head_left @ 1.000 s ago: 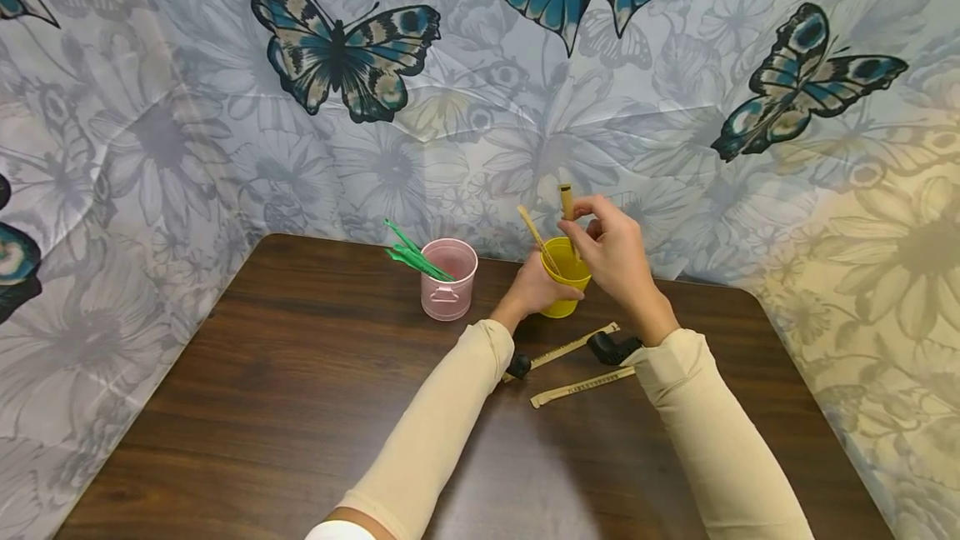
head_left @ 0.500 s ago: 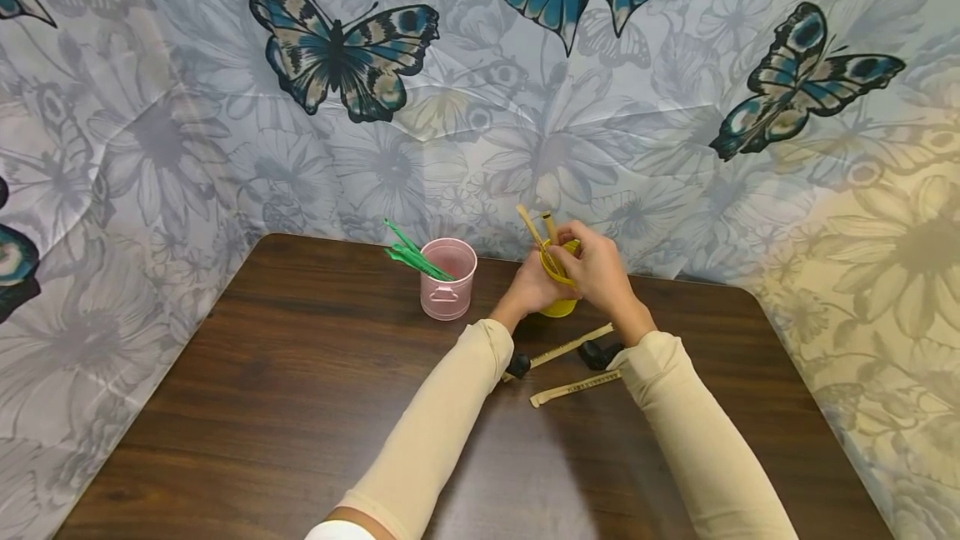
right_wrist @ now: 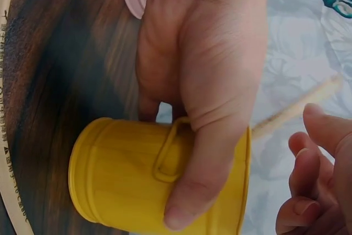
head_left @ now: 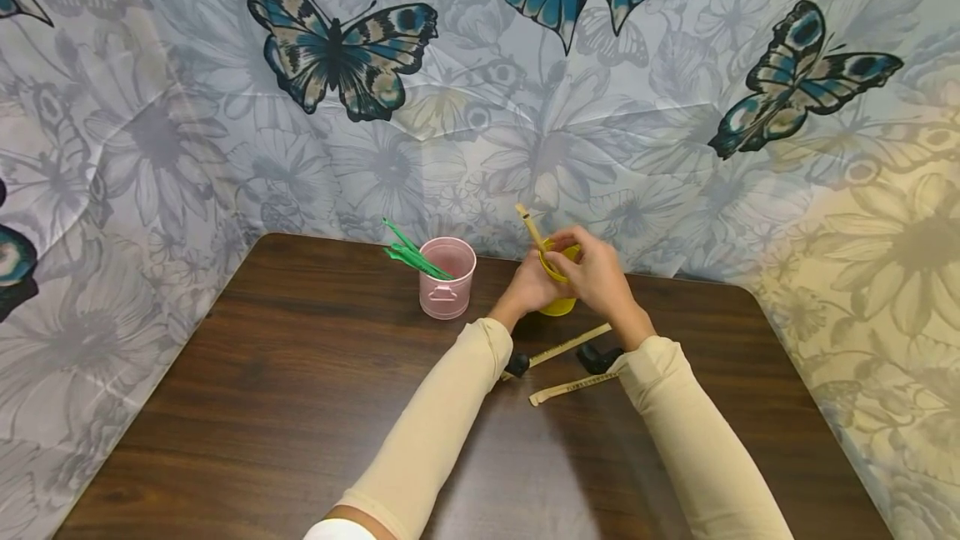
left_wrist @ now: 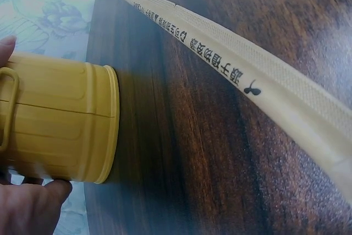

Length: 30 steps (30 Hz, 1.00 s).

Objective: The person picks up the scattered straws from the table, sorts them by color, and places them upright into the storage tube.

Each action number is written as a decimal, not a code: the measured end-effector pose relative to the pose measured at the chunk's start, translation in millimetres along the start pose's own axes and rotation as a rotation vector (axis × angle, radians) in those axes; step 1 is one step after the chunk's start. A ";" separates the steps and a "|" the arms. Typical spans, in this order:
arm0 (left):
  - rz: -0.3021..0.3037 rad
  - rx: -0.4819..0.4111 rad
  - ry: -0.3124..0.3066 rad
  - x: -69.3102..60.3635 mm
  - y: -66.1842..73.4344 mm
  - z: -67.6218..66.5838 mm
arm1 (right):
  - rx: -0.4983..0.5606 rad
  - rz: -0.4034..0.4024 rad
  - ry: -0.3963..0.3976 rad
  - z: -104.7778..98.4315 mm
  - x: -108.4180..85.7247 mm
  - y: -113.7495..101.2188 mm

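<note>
My left hand (head_left: 531,283) holds a small yellow bucket (head_left: 558,307) upright near the table's back edge. In the right wrist view the left thumb lies across the bucket (right_wrist: 121,174) beside its wire-like handle. A tan paper-wrapped straw (head_left: 534,232) leans out of the bucket's mouth; whether a second one lies against it I cannot tell. At the rim is my right hand (head_left: 596,272); the right wrist view shows its fingers (right_wrist: 305,174) loosely bent, thumb apart, nothing between them. Two more wrapped straws (head_left: 566,346) lie on the table in front, one with printing (left_wrist: 220,53).
A pink bucket (head_left: 457,302) holding several thin green pieces (head_left: 412,257) stands to the left. Black wrist cameras (head_left: 597,358) hang under both forearms, over the loose straws. Butterfly-printed cloth (head_left: 450,148) rises behind the dark wooden table (head_left: 300,398).
My right hand has come down and left to the bucket's rim, putting a wrapped straw into the bucket and letting it go. The left hand has stayed on the bucket.
</note>
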<state>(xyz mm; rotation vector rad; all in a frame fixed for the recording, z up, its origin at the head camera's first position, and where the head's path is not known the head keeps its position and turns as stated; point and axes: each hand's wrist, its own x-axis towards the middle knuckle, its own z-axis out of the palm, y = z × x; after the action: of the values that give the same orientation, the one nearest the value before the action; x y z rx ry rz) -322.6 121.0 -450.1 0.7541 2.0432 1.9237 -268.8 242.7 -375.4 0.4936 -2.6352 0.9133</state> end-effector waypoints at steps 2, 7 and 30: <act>-0.023 -0.019 0.001 0.2 0.5 -0.1 | 0.001 -0.002 0.002 -1.7 -1.5 -0.7; -0.038 0.055 0.033 -2.1 1.1 0.7 | -0.010 -0.027 0.002 -6.2 -11.6 0.2; -0.044 0.113 0.144 -10.4 5.4 4.5 | -0.068 0.034 -0.131 -21.1 -113.0 29.9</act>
<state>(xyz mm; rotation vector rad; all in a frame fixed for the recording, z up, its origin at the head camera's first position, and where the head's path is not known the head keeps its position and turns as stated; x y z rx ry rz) -310.5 119.5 -447.2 0.6052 2.2504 1.9024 -176.6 302.9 -419.9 0.5093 -2.7907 0.8250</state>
